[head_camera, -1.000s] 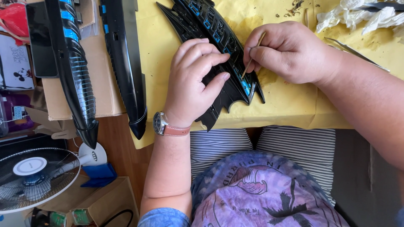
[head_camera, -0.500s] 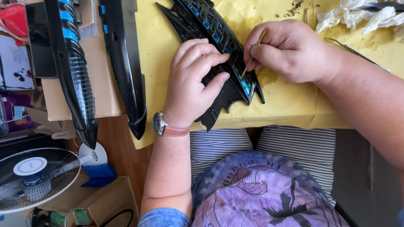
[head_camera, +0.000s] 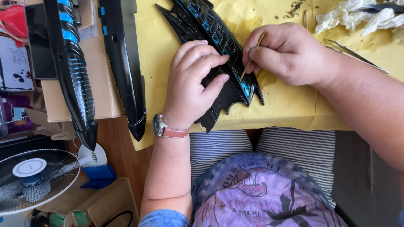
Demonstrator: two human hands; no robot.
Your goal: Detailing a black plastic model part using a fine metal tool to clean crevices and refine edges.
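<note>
Under the left hand (head_camera: pixel 191 84) fingers—flat, open—black model wing (head_camera: pixel 210 38); right hand (head_camera: pixel 286 52) fingers pinching a thin stick (head_camera: pixel 251 59).

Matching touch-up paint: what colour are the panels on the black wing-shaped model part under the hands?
Bright blue, on the black wing-shaped model part; head view.

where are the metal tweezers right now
In the head view the tweezers lie on the yellow paper at upper right, just beyond the right hand and below the crumpled white tissues.

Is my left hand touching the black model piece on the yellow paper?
Touching. The head view shows the left hand pressed flat on the black model piece, fingers spread across it with no gap visible.
</note>
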